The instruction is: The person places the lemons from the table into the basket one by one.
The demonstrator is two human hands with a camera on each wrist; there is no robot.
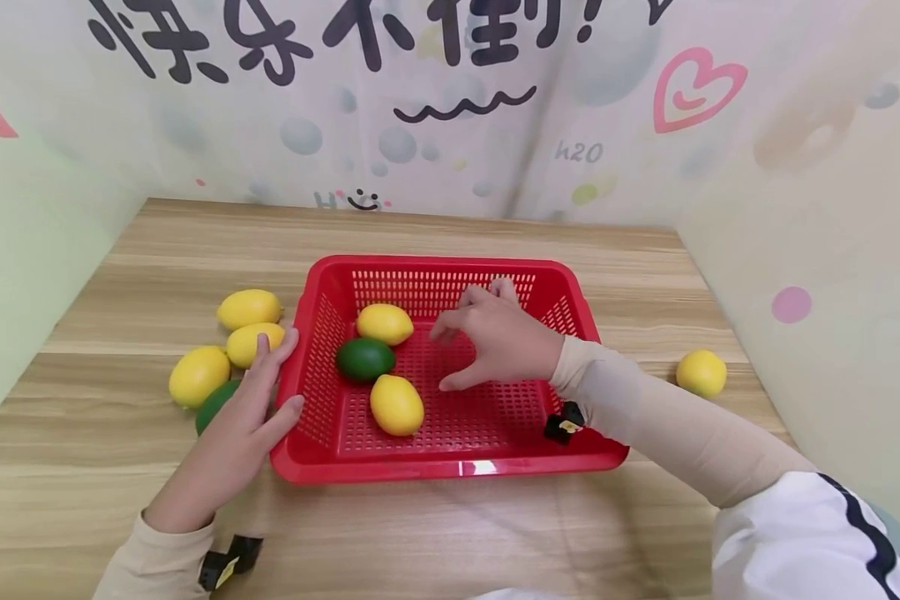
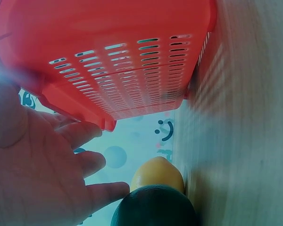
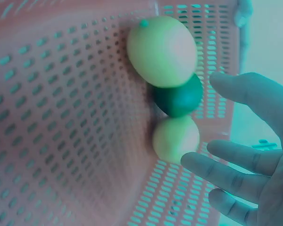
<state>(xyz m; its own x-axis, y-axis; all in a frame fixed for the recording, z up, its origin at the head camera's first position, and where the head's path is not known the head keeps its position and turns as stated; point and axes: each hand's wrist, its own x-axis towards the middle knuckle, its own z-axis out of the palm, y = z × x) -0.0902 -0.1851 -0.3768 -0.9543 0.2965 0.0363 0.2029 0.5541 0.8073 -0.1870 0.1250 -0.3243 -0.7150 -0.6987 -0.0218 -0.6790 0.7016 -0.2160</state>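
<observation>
A red plastic basket (image 1: pixel 450 467) with slotted walls stands on the wooden table. Inside, toward its left end, are two yellow lemons (image 1: pixel 397 406) and a dark green fruit (image 1: pixel 365 359), avocado-like in shape. My right hand (image 1: pixel 495 337) is over the basket's middle, fingers spread and loosely bent, holding nothing; its wrist view shows a lemon (image 3: pixel 162 52) just past the fingertips. My left hand (image 1: pixel 249 417) lies along the basket's left rim, fingers nearly straight and touching it. From its wrist camera, the palm (image 2: pixel 42 165) faces the basket's outer wall (image 2: pixel 127 61).
Left of the basket are three lemons (image 1: pixel 249 309) and another green fruit (image 1: pixel 216 406), partly covered by the left hand. One yellow fruit (image 1: pixel 701 373) sits at the far right of the table. Printed wall panels (image 1: pixel 450 150) enclose the back and sides.
</observation>
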